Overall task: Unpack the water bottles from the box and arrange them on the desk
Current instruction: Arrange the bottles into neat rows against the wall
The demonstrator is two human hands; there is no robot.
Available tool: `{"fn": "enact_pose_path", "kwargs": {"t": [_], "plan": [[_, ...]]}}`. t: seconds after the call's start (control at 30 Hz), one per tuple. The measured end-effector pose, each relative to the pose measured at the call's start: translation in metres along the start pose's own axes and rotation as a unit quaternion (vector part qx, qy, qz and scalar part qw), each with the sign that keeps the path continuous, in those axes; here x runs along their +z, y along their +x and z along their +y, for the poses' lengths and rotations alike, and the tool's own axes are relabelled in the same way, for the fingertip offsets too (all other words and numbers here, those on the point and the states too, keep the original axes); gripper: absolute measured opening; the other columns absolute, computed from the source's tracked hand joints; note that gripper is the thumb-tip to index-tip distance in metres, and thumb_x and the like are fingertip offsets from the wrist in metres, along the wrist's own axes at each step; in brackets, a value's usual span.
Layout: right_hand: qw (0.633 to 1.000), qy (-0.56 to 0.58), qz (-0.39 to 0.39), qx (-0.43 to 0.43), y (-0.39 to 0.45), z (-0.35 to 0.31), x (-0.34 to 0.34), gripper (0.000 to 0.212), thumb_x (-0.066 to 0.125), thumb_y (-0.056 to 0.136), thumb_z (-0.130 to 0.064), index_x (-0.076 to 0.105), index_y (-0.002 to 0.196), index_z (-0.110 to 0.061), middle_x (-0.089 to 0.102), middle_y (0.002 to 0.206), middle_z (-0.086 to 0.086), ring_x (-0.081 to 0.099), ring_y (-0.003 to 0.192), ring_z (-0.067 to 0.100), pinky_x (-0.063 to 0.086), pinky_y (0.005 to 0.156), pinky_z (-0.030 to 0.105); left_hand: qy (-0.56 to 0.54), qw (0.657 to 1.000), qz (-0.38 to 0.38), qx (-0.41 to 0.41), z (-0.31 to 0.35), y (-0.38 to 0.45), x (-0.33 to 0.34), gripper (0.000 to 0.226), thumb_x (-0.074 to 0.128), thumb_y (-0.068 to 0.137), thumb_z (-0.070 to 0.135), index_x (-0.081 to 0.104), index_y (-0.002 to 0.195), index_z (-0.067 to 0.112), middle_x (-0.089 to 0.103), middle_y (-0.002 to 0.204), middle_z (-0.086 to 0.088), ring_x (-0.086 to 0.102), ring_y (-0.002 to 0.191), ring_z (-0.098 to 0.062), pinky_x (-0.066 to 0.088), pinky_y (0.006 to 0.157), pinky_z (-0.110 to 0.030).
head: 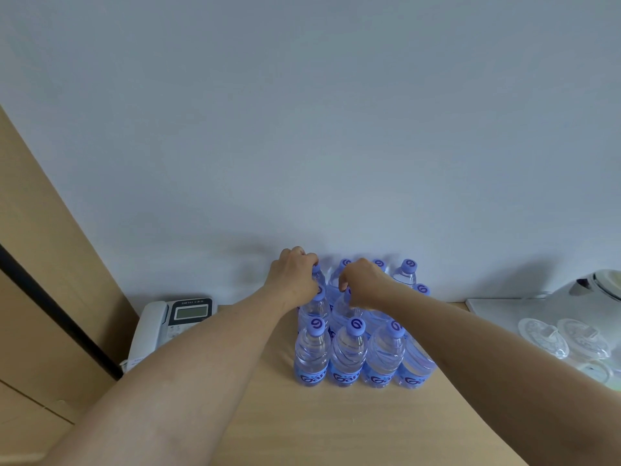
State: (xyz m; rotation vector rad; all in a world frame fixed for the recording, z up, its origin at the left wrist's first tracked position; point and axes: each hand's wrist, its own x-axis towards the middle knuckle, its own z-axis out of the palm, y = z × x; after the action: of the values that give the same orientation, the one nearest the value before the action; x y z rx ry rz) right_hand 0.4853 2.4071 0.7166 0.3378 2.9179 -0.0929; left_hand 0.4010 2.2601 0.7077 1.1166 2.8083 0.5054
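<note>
Several clear water bottles with purple caps and blue labels stand upright in tight rows on the light wooden desk (319,425), close to the pale wall. The front row (347,358) is in plain view. My left hand (295,280) is closed around the cap and neck of a bottle at the back left corner of the group. My right hand (363,284) grips the cap of a bottle in the middle row (342,307). Both forearms reach in from below. No box is in view.
A white desk phone (168,324) sits left of the bottles. To the right, a white tray (497,307) holds upturned clear glasses (564,338) and a white kettle (598,284). A wooden cabinet panel (43,264) rises at the left.
</note>
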Motion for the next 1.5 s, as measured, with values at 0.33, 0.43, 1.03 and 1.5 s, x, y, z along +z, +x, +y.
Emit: {"fn": "enact_pose_path", "kwargs": {"t": [0.33,0.43,1.03,1.5], "plan": [[1.0,-0.006,-0.006,0.023,0.0,-0.005,0.005,0.034,0.059,0.081,-0.002,0.036,0.058,-0.014,0.036,0.067,0.003,0.035,0.052,0.015,0.025,0.041,0.025,0.006,1.0,0.0,-0.001,0.001,-0.002,-0.003,0.042,0.053,0.082,0.011,0.057,0.123,0.019,0.051,0.117,-0.005,0.045,0.11,-0.025,0.046,0.089,-0.038],[1.0,-0.014,-0.012,0.023,-0.001,-0.004,0.002,0.016,0.056,0.08,0.002,0.055,0.068,-0.009,0.049,0.076,0.008,0.047,0.058,0.02,0.034,0.044,0.027,0.008,1.0,-0.005,-0.008,-0.001,-0.002,-0.002,0.046,0.054,0.083,0.013,0.055,0.129,0.019,0.05,0.121,-0.005,0.044,0.113,-0.025,0.046,0.092,-0.039],[1.0,-0.005,-0.004,0.03,0.004,0.0,0.008,0.041,0.069,0.083,-0.012,0.039,0.056,-0.013,0.041,0.062,0.003,0.041,0.053,0.016,0.028,0.04,0.024,0.001,1.0,0.001,-0.015,-0.003,-0.003,-0.002,0.047,0.054,0.084,0.013,0.054,0.13,0.019,0.051,0.12,-0.005,0.045,0.112,-0.025,0.046,0.09,-0.038],[1.0,-0.016,0.0,-0.002,0.003,0.002,0.006,0.038,0.053,0.08,0.007,0.068,0.114,-0.002,0.065,0.114,0.021,0.066,0.093,0.033,0.057,0.072,0.042,0.002,1.0,0.002,-0.016,-0.004,-0.003,0.002,0.049,0.055,0.084,0.013,0.052,0.132,0.019,0.051,0.121,-0.005,0.044,0.113,-0.025,0.046,0.091,-0.038]]}}
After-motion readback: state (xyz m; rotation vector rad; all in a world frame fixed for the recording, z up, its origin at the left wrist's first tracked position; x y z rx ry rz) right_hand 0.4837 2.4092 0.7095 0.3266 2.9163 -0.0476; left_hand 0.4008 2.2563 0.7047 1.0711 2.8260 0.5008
